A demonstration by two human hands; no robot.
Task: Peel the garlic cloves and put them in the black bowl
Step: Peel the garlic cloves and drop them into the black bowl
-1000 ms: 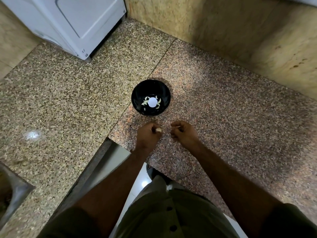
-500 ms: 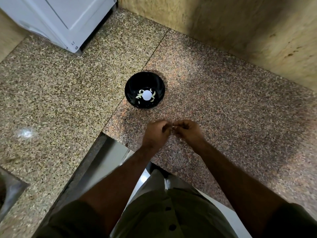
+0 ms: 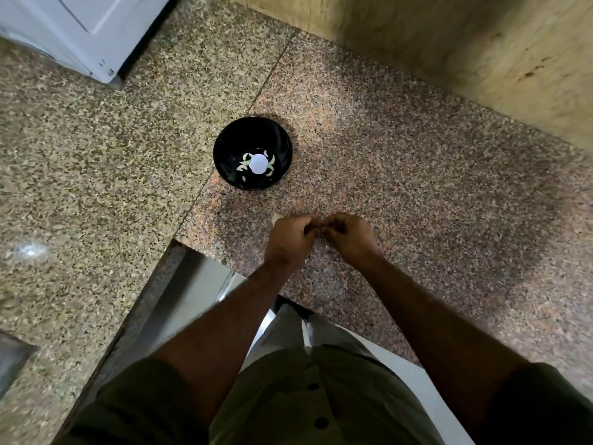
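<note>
The black bowl [image 3: 229, 143] stands on the granite counter [image 3: 417, 187], a short way beyond my hands. Several pale peeled garlic cloves [image 3: 244, 166] lie in its bottom around a bright white glare spot. My left hand [image 3: 289, 239] and my right hand [image 3: 350, 236] meet fingertip to fingertip just in front of the bowl, fingers curled and pinching a garlic clove between them. The clove itself is hidden by the fingers. A small pale scrap [image 3: 276, 216] shows on the counter at the left hand's knuckles.
A white appliance [image 3: 80, 27] stands at the back left. A beige stone wall [image 3: 449, 43] runs along the back right. The counter's inner corner edge [image 3: 175, 268] drops off just left of my left forearm. A dark metal corner [image 3: 11, 358] shows at far left.
My hands were apart, a pale clove showing in the left fingers. They came together and now stay joined, hiding the clove. The view shifted, so the bowl sits higher and to the left.
</note>
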